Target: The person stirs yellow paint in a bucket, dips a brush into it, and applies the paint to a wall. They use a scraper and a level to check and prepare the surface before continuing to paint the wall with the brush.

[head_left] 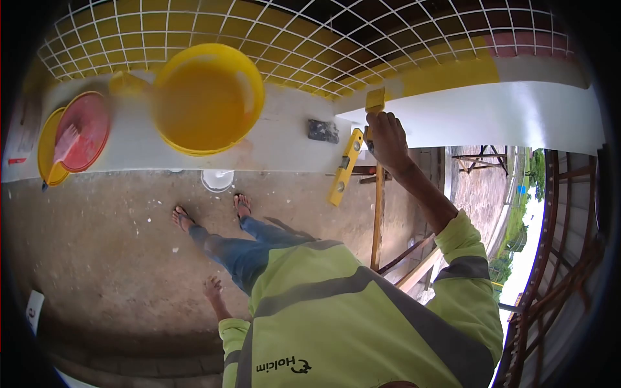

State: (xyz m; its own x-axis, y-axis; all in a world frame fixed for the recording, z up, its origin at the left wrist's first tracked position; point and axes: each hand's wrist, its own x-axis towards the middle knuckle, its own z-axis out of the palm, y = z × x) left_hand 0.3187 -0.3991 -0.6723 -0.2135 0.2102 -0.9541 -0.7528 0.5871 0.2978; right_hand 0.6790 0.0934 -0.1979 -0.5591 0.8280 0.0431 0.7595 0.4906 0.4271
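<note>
My right hand [388, 139] is closed round the handle of a brush [375, 100] whose head is coated in yellow paint. The brush touches the ledge below the white wire grid, where a yellow painted strip [446, 71] runs to the right. Just below that hand, a yellow spirit level [345, 167] stands tilted. My left hand [212, 288] hangs low beside my leg, fingers apart, holding nothing. A big yellow bucket [257, 84] with yellow paint inside is on the white ledge. A dark block [323, 130] lies between the bucket and the level.
On the left are a red lid or container [96, 145] with a pink-coated brush [65, 143] and a yellow one [46, 145] beneath. A white bucket [217, 180] is on the floor near my feet. Wooden bars [378, 226] stand below my right arm. Wire grid [297, 48] spans the top.
</note>
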